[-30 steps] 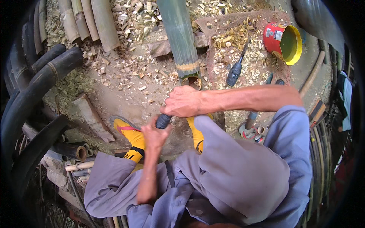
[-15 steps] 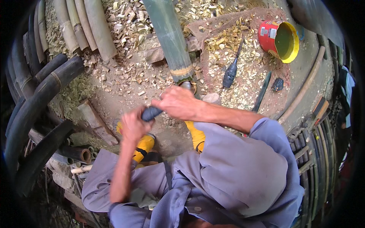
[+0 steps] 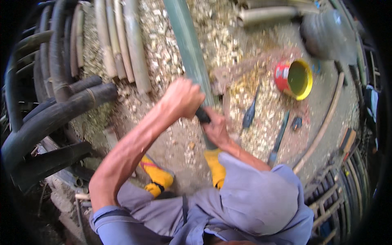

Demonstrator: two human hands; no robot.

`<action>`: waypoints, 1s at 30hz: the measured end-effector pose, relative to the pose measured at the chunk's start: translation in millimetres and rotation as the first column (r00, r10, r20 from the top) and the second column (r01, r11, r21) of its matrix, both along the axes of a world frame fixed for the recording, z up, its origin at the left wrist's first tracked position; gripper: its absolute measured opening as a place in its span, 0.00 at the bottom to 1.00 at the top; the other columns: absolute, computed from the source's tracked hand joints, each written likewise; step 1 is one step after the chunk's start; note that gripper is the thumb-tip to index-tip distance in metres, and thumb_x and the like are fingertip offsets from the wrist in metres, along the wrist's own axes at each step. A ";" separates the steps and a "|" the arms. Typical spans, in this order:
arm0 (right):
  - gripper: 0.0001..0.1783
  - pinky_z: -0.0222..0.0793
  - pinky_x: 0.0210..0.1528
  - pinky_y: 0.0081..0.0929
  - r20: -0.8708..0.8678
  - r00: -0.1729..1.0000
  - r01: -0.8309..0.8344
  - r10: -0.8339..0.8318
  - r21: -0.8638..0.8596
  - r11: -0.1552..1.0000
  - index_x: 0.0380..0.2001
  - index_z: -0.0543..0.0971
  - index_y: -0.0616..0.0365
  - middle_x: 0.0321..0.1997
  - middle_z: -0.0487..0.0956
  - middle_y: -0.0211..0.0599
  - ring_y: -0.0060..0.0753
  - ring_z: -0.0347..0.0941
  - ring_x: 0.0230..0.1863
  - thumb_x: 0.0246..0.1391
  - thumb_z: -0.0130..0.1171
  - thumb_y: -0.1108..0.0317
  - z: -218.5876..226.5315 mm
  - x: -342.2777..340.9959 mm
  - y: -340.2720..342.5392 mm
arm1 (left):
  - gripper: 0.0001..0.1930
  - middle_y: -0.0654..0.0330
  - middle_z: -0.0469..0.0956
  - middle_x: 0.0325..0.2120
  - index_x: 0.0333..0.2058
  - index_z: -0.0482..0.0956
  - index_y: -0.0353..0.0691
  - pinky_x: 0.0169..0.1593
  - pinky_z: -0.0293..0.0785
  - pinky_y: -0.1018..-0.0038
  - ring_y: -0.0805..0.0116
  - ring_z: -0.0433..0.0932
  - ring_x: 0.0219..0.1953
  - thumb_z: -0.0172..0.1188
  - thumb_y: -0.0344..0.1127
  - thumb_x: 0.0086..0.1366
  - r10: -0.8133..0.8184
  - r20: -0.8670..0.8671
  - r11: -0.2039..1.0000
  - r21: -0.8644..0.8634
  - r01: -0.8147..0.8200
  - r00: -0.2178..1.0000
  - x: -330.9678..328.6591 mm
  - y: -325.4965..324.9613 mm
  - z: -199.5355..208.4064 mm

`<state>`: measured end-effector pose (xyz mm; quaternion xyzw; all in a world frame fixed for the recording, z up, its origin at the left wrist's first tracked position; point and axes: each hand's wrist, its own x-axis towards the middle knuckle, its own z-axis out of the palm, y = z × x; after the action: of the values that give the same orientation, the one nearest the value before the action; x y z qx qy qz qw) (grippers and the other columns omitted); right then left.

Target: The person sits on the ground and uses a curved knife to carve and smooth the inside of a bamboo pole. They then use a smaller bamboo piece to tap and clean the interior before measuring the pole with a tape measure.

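Note:
A thick green bamboo pole (image 3: 190, 45) slopes from the top of the view toward my right foot. My left hand (image 3: 183, 98) is closed in a fist over the pole, at the far end of a tool with a dark wrapped handle (image 3: 203, 115). Closer to my body, my right hand (image 3: 216, 128) has its fingers wrapped round the near part of that handle. The tool's working end is hidden by my hands and blurred. The pole's lower end passes beneath my right hand, close to a yellow boot (image 3: 214, 167).
Wood chips (image 3: 165, 53) cover the ground. To the right lie a dark-handled tool (image 3: 249, 116), a long blade (image 3: 280, 136) and a red-and-yellow bucket (image 3: 300, 79) tipped on its side. Dark bamboo poles (image 3: 61, 108) are piled on the left; paler ones (image 3: 136, 49) lie beyond.
My left hand has moved up and right, onto the pole. My right hand has come down nearer my body with the handle. The whole view has shifted, showing more ground ahead.

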<state>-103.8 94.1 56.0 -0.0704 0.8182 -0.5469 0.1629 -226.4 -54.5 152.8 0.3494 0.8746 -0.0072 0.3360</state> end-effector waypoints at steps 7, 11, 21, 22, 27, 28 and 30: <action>0.39 0.66 0.52 0.40 -0.316 0.879 -0.342 0.357 0.103 0.934 0.59 0.64 0.54 0.48 0.72 0.53 0.51 0.70 0.50 0.42 0.66 0.63 77.0 8.9 30.1 | 0.23 0.59 0.75 0.15 0.32 0.78 0.29 0.25 0.71 0.72 0.70 0.74 0.19 0.66 0.47 0.46 0.732 0.680 0.256 -0.214 -0.943 0.044 182.5 -81.3 -9.0; 0.45 0.66 0.54 0.33 0.374 0.920 0.075 0.118 -0.463 0.883 0.63 0.56 0.63 0.48 0.73 0.45 0.35 0.70 0.51 0.45 0.67 0.62 88.2 25.1 41.3 | 0.33 0.44 0.75 0.37 0.45 0.72 0.28 0.42 0.73 0.63 0.55 0.77 0.38 0.67 0.51 0.50 0.607 0.593 0.310 0.437 -0.844 0.529 170.7 6.7 1.5; 0.28 0.69 0.14 0.25 0.190 0.839 0.459 -0.511 0.259 0.850 0.51 0.61 0.62 0.21 0.71 0.34 0.25 0.69 0.13 0.47 0.59 0.70 72.0 -64.6 238.2 | 0.36 0.49 0.73 0.49 0.56 0.66 0.29 0.55 0.68 0.68 0.63 0.73 0.50 0.64 0.49 0.55 0.368 0.912 0.064 0.170 -0.983 0.182 225.2 81.1 -53.6; 0.25 0.69 0.13 0.25 0.269 0.820 0.446 -0.505 0.253 0.859 0.48 0.63 0.62 0.21 0.71 0.34 0.25 0.68 0.12 0.47 0.59 0.70 66.1 -68.9 266.6 | 0.36 0.50 0.73 0.50 0.56 0.66 0.29 0.55 0.68 0.68 0.63 0.73 0.51 0.64 0.48 0.55 0.307 0.945 0.037 0.103 -0.994 0.109 219.4 87.2 -56.2; 0.28 0.71 0.23 0.24 0.009 0.913 0.397 -0.408 0.203 0.895 0.50 0.65 0.64 0.23 0.72 0.34 0.26 0.73 0.20 0.41 0.56 0.72 63.1 -23.9 241.0 | 0.38 0.53 0.67 0.56 0.60 0.60 0.34 0.61 0.60 0.67 0.62 0.67 0.58 0.63 0.47 0.56 -0.093 0.967 -0.137 -0.250 -0.959 -0.239 219.1 102.7 -55.9; 0.30 0.71 0.25 0.24 0.091 0.955 0.256 -0.283 0.230 0.939 0.51 0.65 0.62 0.24 0.73 0.35 0.26 0.73 0.22 0.40 0.55 0.73 64.5 -10.5 230.0 | 0.40 0.53 0.63 0.59 0.62 0.56 0.36 0.63 0.57 0.64 0.61 0.62 0.61 0.63 0.47 0.56 -0.158 0.960 -0.154 -0.256 -0.954 -0.232 218.1 101.3 -55.8; 0.33 0.72 0.28 0.26 0.205 0.979 -0.063 -0.010 0.347 0.936 0.55 0.65 0.58 0.28 0.75 0.37 0.29 0.74 0.26 0.38 0.54 0.75 85.3 14.6 200.3 | 0.41 0.52 0.63 0.59 0.62 0.56 0.36 0.63 0.57 0.63 0.61 0.62 0.61 0.63 0.50 0.56 -0.293 0.934 -0.225 -0.277 -0.934 -0.206 216.2 103.3 -60.4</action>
<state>-89.2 294.4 141.3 0.0050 0.8807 -0.3938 0.2630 -10.2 48.8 92.5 -0.1863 0.2666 0.8624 0.3879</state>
